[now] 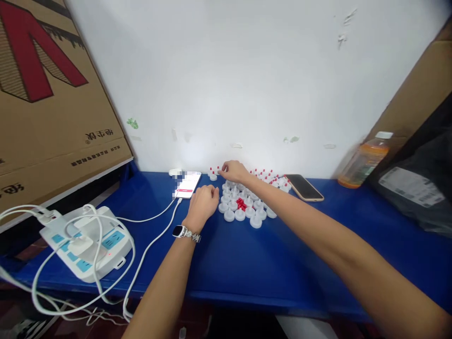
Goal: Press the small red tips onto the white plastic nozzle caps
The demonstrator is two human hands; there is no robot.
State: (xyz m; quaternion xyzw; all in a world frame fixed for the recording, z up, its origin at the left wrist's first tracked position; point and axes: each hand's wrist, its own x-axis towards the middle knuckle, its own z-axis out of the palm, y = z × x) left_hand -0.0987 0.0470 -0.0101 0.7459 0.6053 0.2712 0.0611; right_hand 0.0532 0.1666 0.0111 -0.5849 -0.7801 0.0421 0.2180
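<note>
Near the centre of the frame, the right hand (233, 171) reaches to the far edge of a cluster of small white caps (243, 207), its fingertips pinched on one red-tipped cap (219, 170) by the wall. The left hand (204, 201), loosely curled and holding nothing, rests on the blue table (247, 263) just left of the cluster, beside a lit white phone (189, 184). A dark phone (303, 187) lies right of the caps.

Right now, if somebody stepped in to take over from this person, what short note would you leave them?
Left hand: loosely curled, resting on the blue table beside the cluster; whether it holds anything is hidden.
Right hand: fingertips on a piece at the cluster's far edge.
Small white round plastic caps: grouped mid-table, some with red tips; loose small red pieces lie among them.
Done: red-tipped caps along the wall.
Left: plain white caps nearer you.
</note>
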